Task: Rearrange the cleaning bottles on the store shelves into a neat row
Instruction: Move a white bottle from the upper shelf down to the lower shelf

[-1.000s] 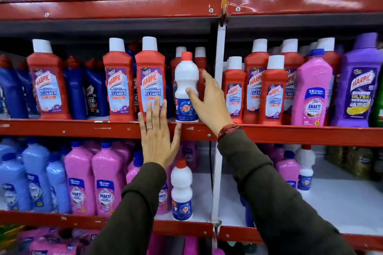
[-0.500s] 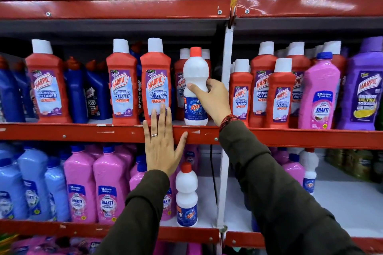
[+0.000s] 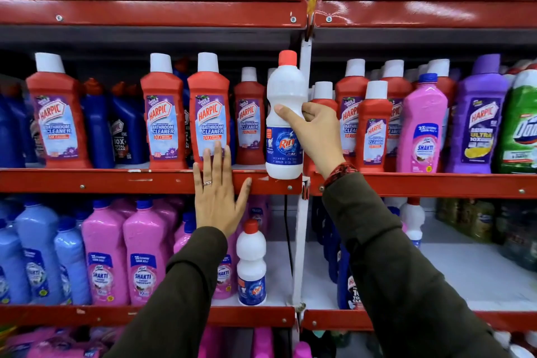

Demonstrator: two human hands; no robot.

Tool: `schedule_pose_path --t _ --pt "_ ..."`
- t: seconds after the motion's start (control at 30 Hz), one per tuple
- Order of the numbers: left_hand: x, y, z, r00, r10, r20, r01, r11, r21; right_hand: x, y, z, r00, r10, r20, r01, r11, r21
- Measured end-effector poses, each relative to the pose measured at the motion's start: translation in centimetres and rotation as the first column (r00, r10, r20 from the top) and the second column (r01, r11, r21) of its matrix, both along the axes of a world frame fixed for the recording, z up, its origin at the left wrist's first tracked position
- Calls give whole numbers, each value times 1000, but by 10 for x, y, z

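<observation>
My right hand (image 3: 315,136) grips the white bottle (image 3: 286,116) around its waist, thumb in front, fingers wrapped behind. The bottle is upright, lifted clear of the middle shelf (image 3: 145,182); its base hangs in front of the shelf lip, right beside the white upright post (image 3: 302,212). My left hand (image 3: 216,197) is flat and spread, holding nothing, palm against the shelf edge with fingertips touching the bottom of a red bottle (image 3: 209,113).

Risks as I see them:
- Waist grip on smooth plastic, with the full weight below it; the bottle could slip down if I loosen.
- The post is very close, so a sideways move could clip it and twist the bottle.
- The red bottles stand tight at the shelf front. Brushing one with my sleeve or left fingertips could tip it off.
- A matching white bottle (image 3: 251,263) sits on the lower shelf (image 3: 87,315); setting this one down there means clearing the pink bottles (image 3: 145,250) beside it.
</observation>
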State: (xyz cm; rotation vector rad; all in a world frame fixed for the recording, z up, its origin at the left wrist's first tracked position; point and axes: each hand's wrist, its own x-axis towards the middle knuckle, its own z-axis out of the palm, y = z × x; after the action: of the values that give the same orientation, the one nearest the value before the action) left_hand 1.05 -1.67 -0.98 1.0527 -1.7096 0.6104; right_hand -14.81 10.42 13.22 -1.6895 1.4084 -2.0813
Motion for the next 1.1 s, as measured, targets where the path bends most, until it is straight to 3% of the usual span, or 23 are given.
schedule_pose_path --t 0.3,0.57,1.1 --pt "-40 42 -11 996 -84 -27 82 995 -57 -57 49 -45 993 -63 96 65 998 -26" --pt "-116 88 -49 983 -177 -57 176 984 -15 -130 87 -93 970 -213 119 214 977 6" --pt "-306 164 -159 957 -288 40 273 939 211 -284 135 -219 951 -289 112 260 940 220"
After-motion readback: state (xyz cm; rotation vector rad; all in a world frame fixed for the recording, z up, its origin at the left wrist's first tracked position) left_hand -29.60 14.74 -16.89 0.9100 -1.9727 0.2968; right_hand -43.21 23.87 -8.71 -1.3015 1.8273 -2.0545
